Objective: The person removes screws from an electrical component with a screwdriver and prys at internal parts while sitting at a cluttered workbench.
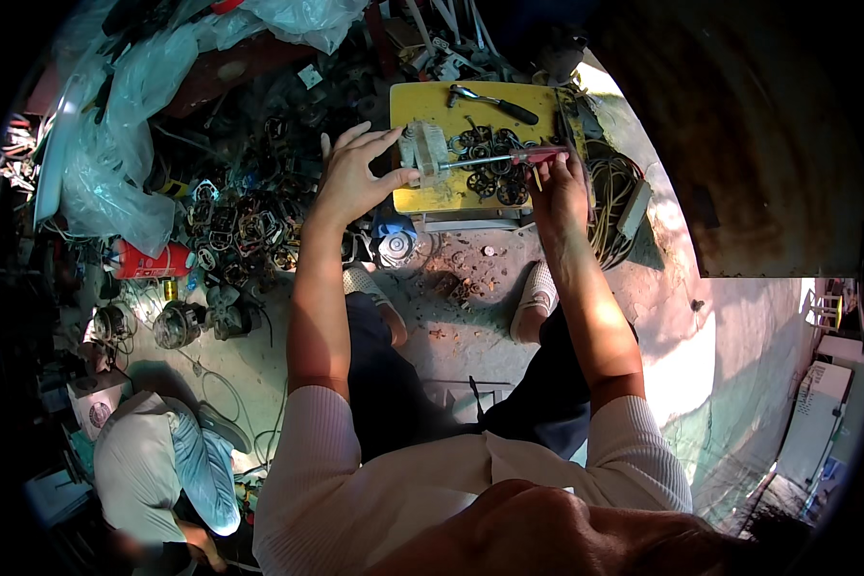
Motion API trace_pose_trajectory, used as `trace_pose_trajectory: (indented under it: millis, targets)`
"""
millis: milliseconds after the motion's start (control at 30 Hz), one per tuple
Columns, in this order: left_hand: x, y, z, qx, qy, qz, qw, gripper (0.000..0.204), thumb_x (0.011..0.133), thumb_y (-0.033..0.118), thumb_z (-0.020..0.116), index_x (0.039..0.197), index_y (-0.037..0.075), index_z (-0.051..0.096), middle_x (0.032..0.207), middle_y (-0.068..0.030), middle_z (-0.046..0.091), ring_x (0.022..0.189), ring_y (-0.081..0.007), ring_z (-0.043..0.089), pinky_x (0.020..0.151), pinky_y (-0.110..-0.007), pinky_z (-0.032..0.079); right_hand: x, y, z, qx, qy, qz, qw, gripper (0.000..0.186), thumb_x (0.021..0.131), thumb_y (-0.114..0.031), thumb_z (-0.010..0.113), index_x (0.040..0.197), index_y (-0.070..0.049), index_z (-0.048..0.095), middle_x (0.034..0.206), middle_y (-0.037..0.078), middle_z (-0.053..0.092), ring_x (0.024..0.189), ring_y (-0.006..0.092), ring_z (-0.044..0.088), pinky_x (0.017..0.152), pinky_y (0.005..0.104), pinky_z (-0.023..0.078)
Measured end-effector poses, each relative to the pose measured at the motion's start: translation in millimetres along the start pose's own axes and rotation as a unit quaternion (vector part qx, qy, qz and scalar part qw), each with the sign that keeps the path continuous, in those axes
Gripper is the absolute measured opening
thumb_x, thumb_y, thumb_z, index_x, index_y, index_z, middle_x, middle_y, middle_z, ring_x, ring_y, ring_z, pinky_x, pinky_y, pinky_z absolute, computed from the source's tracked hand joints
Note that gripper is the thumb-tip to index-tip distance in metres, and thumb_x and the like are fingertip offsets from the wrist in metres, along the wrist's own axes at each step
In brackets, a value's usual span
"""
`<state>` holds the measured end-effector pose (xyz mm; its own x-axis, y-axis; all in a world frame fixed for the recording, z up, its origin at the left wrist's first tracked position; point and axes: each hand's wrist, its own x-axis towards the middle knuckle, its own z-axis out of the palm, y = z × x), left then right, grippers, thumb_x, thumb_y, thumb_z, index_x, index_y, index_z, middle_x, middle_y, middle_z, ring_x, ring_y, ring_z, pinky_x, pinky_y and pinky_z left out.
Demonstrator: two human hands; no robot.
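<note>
My right hand is closed round the red handle of a screwdriver. Its metal shaft points left, and the tip meets a pale, grimy blocky part of a kind I cannot make out. Thumb and forefinger of my left hand grip that part from its left side; the other fingers are spread. Both hands work over a small yellow tabletop. Dark round metal pieces lie heaped on it under the screwdriver. A ratchet wrench with a black handle rests toward its far edge.
Piled dark motor parts and clear plastic sheeting crowd the left. Coiled cable lies right of the table. Below its front edge is a blue-and-white round object. Another person crouches at lower left. A brown panel stands at right.
</note>
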<state>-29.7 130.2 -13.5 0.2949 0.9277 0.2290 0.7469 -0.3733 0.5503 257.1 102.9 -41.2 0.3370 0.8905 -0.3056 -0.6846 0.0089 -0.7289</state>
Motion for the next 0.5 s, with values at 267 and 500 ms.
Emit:
trace_pose_trajectory:
  millis: [267, 500]
  targets:
    - [1, 5, 0, 0.004, -0.005, 0.003, 1.000, 0.074, 0.067, 0.055, 0.075, 0.126, 0.013, 0.060, 0.127, -0.0096, 0.058, 0.132, -0.0286, 0.036, 0.111, -0.058, 0.007, 11, 0, -13, -0.006, -0.003, 0.016, 1.000, 0.030, 0.097, -0.026, 0.054, 0.124, -0.015, 0.049, 0.099, -0.001, 0.059, 0.085, 0.0102, 0.057, 0.076, 0.0300, 0.048]
    - [-1, 0, 1, 0.010, 0.001, 0.005, 1.000, 0.075, 0.068, 0.057, 0.073, 0.127, 0.013, 0.060, 0.127, -0.0088, 0.058, 0.132, -0.0287, 0.036, 0.111, -0.058, 0.007, 3, -4, -4, -0.042, 0.021, 0.052, 0.998, 0.036, 0.098, -0.024, 0.051, 0.132, -0.015, 0.043, 0.107, 0.003, 0.059, 0.093, 0.0123, 0.058, 0.080, 0.0314, 0.049]
